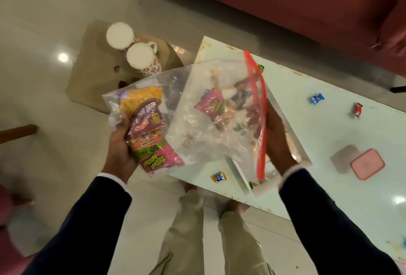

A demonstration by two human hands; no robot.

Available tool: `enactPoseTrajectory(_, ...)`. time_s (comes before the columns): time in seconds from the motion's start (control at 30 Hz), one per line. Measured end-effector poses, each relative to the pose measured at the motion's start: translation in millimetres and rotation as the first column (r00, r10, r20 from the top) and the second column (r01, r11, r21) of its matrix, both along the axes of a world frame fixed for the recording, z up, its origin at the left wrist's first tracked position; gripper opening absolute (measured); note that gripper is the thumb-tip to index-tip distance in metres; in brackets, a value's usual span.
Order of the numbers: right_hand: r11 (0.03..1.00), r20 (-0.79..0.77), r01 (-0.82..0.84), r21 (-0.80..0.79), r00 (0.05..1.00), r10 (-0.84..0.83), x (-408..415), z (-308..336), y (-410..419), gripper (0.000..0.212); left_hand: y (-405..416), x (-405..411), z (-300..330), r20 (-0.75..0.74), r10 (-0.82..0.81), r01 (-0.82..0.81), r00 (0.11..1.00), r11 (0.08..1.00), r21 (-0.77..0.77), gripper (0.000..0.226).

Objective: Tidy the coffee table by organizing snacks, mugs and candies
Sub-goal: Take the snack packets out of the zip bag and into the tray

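Left grip [119, 143] clamped on a clear bag of snack packets [151, 125], right grip [278, 143] holding the red-zip bag [219, 116] of candies above the bench [329, 134]: best kept level and sealed before gathering loose candies [317, 98].

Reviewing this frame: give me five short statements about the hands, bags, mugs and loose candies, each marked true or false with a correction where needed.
1. The left hand grips snack packets through a clear bag. True.
2. The right hand is empty. False: it holds the zip bag by its red strip.
3. Two mugs stand on the coffee table. False: they stand on a brown mat on the floor.
4. Loose candies lie on the coffee table. True.
5. The pink container is inside the zip bag. False: it sits on the table.
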State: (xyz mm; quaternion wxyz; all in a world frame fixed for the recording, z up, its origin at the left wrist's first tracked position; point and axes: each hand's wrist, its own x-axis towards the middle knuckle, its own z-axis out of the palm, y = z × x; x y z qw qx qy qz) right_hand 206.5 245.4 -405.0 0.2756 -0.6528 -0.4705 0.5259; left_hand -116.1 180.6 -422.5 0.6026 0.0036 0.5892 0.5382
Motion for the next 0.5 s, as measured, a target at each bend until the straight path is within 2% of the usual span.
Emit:
enactPoseTrajectory(0.1, 0.996, 0.015, 0.008, 0.088, 1.0, -0.009, 17, 20, -10, 0.027, -1, 5, -8, 0.035, -0.055, 0.054, 0.998, 0.998, 0.019, 0.069)
enactPoseTrajectory(0.17, 0.989, 0.058, -0.005, 0.151, 0.998, -0.004, 28, 34, -14, 0.037, -2, 5, -9, 0.032, -0.086, 0.086, 0.996, 0.996, -0.016, 0.065)
enactPoseTrajectory(0.23, 0.986, 0.149, -0.054, 0.157, 0.988, 0.031, 30, 43, -10, 0.033, -3, 5, -11, 0.05, -0.105, 0.105, 0.993, 0.994, -0.005, 0.063)
enactPoseTrajectory(0.27, 0.985, 0.183, -0.103, 0.14, 0.98, 0.076, 31, 46, -7, 0.028, -3, 8, -9, 0.057, -0.117, 0.117, 0.992, 0.993, 0.008, 0.062)
enactPoseTrajectory(0.33, 0.976, 0.163, -0.218, -0.023, 0.962, 0.219, 23, 53, 1, 0.024, -2, 12, -10, 0.039, -0.13, 0.13, 0.991, 0.992, 0.0, 0.059)
enactPoseTrajectory(0.4, 0.949, 0.061, -0.247, -0.198, 0.963, 0.263, 6, 63, 4, 0.031, 1, 20, -6, 0.029, -0.158, 0.158, 0.987, 0.987, 0.009, 0.058)
enactPoseTrajectory(0.47, 0.953, -0.195, -0.082, -0.291, 0.98, 0.024, -15, 73, 1, 0.038, 2, 27, -3, 0.031, -0.202, 0.201, 0.979, 0.979, 0.017, 0.063)
enactPoseTrajectory(0.5, 0.917, -0.322, 0.0, -0.399, 0.936, -0.14, -27, 78, -1, 0.041, 3, 31, -2, 0.024, -0.221, 0.22, 0.975, 0.975, 0.017, 0.066)
